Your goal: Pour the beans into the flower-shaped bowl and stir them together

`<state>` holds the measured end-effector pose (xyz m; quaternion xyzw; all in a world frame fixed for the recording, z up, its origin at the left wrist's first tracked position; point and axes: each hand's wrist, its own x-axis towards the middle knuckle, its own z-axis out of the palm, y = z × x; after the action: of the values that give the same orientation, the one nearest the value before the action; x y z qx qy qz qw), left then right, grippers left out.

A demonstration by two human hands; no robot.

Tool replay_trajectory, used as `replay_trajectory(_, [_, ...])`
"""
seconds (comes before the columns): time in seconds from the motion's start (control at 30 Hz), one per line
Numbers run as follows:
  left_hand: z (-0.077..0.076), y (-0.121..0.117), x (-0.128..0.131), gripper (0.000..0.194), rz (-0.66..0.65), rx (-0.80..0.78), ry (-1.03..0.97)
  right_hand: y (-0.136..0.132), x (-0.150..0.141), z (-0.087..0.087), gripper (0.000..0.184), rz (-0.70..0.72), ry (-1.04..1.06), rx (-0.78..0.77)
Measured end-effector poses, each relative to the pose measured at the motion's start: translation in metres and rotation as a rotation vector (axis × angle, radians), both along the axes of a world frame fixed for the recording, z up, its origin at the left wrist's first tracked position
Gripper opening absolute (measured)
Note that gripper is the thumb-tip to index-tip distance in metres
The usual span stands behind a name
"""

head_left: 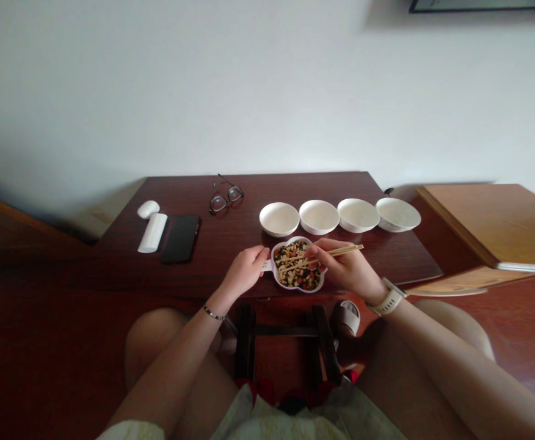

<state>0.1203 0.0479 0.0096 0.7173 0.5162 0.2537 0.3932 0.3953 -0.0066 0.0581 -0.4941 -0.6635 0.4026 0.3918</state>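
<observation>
A flower-shaped dish [273, 273] with a pale lilac rim and a short white handle [267, 265] sits near the table's front edge. It is filled with mixed beans, nuts and grains [300, 278] in black, yellow, cream and red. My left hand [245, 269] is closed on the handle at the dish's left side. Over the dish, my right hand [341, 264] grips a pair of wooden chopsticks [350, 249], their tips pointing left and down among the beans. Whether the tips pinch anything is too small to tell. Behind the dish, several white bowls [279, 220] stand in a row.
On the dark wooden table [244, 238] lie glasses [226, 199], a black phone [181, 239], a white cylindrical object [152, 233] and a white rounded object [148, 209]. A lighter wooden cabinet [491, 214] stands at the right, and a wall [249, 91] rises behind the table.
</observation>
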Motion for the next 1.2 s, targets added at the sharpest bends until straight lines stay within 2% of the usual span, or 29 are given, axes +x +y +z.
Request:
replay_trajectory(0.43, [-0.001, 0.0, -0.001, 0.045, -0.005, 0.007, -0.011, 0.002, 0.009, -0.006, 0.044, -0.022, 0.0, -0.007])
replay_trajectory(1.2, [0.001, 0.002, -0.002, 0.046, 0.005, 0.021, 0.006, -0.009, 0.04, -0.005, 0.043, -0.106, -0.046, -0.015])
